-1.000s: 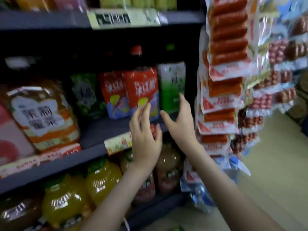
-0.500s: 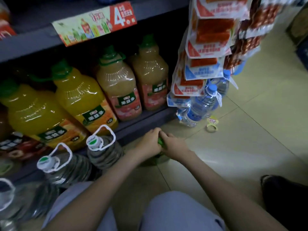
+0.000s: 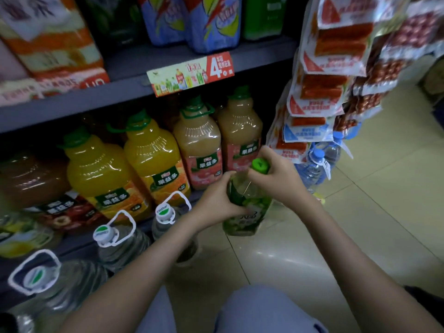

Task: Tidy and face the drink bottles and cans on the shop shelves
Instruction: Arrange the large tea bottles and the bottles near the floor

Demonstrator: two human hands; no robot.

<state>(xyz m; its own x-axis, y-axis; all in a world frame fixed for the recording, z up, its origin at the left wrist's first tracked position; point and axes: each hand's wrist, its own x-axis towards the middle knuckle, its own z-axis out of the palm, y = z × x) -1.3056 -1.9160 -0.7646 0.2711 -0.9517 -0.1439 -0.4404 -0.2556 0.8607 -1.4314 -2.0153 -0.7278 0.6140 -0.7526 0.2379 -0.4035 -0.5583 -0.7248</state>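
A green-capped drink bottle with a green label hangs tilted above the tiled floor in front of the lowest shelf. My left hand wraps its body from the left. My right hand grips its neck just under the green cap. On the lowest shelf stand two orange juice jugs and two pinkish-brown juice jugs, labels facing out. A darker jug stands at the far left. The shelf above holds blue-and-red labelled bottles.
Large water jugs with white handles stand on the floor along the shelf foot. Hanging strips of sausage packets sit at the right, with small blue-capped water bottles beneath. My knees fill the bottom edge. A price tag marks the shelf edge.
A second ago my hands reached at the middle shelf. Half a second ago they closed on the green bottle on the floor. It is now lifted off the floor and the view has risen.
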